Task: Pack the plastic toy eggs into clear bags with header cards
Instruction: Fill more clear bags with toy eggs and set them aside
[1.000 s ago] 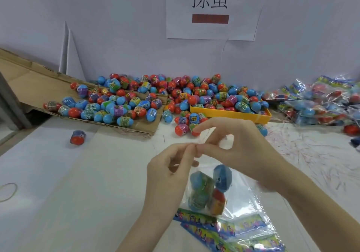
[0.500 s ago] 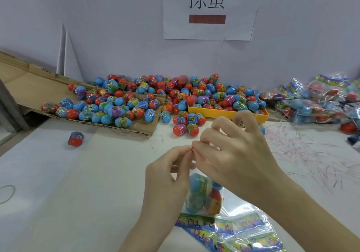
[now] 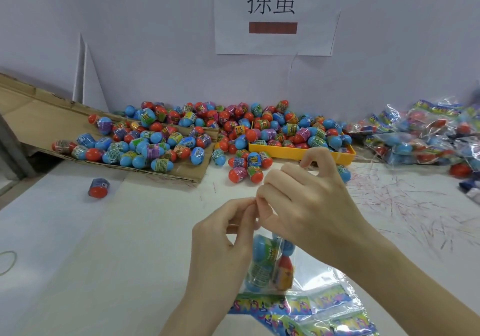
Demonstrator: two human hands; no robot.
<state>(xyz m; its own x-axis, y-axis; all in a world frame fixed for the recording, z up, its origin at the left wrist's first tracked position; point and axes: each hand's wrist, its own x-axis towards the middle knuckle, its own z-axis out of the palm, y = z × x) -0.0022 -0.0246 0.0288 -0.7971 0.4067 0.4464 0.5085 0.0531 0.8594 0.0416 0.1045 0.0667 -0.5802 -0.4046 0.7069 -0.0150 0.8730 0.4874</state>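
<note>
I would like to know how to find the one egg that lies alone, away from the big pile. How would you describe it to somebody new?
Start at the sloping cardboard sheet on the left, which carries part of the egg pile. Look below its lower edge, on the white table. There the lone egg lies, red end toward the camera, with no other egg touching it.

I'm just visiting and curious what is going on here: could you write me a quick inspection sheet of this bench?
Surface: white table, red scribbles at right.
Job's things: clear bag holding eggs, pinched at its top by left hand and right hand; loose eggs; header-card bags beneath.
Clutter: stray egg; rubber band; cardboard; yellow tray.
Grippers: none; bare hands.
Cables: nothing seen.
Surroundings: wall sign; packed bags at right.
</note>
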